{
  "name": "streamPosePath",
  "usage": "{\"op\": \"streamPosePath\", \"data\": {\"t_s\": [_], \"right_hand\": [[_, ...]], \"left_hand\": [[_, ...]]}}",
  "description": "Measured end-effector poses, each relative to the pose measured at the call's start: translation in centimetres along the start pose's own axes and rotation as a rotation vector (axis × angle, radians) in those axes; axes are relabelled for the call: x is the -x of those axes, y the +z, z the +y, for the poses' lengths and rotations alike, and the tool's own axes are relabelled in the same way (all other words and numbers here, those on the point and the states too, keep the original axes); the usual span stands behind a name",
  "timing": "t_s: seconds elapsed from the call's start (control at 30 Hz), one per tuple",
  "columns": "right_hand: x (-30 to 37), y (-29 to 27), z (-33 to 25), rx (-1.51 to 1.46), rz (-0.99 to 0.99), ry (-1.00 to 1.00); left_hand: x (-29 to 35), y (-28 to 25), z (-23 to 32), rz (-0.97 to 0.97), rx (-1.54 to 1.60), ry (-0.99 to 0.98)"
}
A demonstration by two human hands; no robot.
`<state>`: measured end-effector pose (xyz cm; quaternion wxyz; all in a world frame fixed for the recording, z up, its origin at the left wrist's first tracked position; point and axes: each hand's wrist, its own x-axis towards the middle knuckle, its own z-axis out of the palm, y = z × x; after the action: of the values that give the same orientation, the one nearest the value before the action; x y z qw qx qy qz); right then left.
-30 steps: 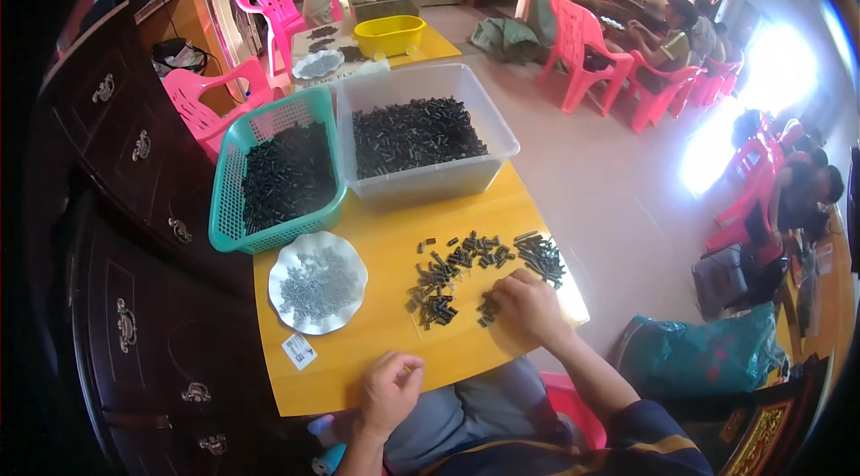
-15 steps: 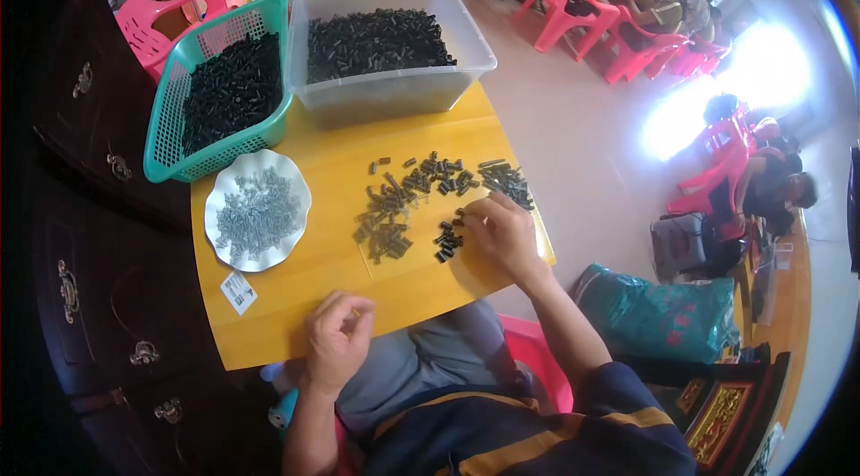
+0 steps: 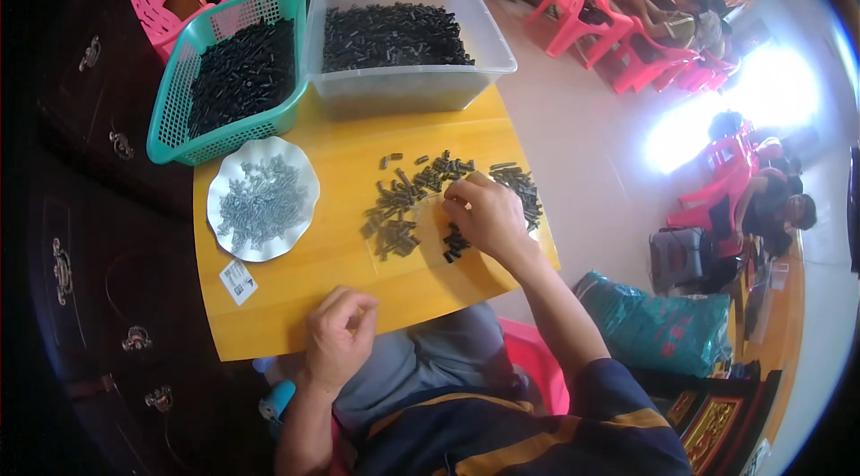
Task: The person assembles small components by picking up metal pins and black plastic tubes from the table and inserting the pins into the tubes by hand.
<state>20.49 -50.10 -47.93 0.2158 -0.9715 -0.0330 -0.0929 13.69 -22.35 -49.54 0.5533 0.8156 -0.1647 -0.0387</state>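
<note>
- Resting on the loose pile of small black parts [image 3: 408, 203], right hand [image 3: 488, 218] lies palm down, fingers curled over a few pieces at table centre; whether it pinches one I cannot tell
- left hand [image 3: 339, 333] sits at the near edge of the yellow table [image 3: 331, 265], loosely fisted; contents hidden
- parts look like short dark cylinders, matte, scattered in clumps
- bulk stock kept within reach: teal basket [image 3: 175, 131] and clear plastic bin [image 3: 403, 86], both full of the same black pieces
- scalloped white plate [image 3: 219, 207] just left of the pile holds grey screws
</note>
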Motion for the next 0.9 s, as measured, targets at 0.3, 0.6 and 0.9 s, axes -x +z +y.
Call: {"op": "streamPosePath", "data": {"t_s": [0.3,0.6,0.9], "right_hand": [[1.5,-0.4,0.3,0.063,-0.107,0.031],[1.2,0.1,-0.1,0.117,-0.124,-0.037],[3.1,-2.1,-2.1,-0.584,-0.194,0.045]], "left_hand": [[-0.3,-0.3,0.5,-0.002,0.02,0.033],[-0.1,-0.3,0.1,0.012,-0.032,0.094],[0.0,0.3,0.2,0.053,0.032,0.016]]}}
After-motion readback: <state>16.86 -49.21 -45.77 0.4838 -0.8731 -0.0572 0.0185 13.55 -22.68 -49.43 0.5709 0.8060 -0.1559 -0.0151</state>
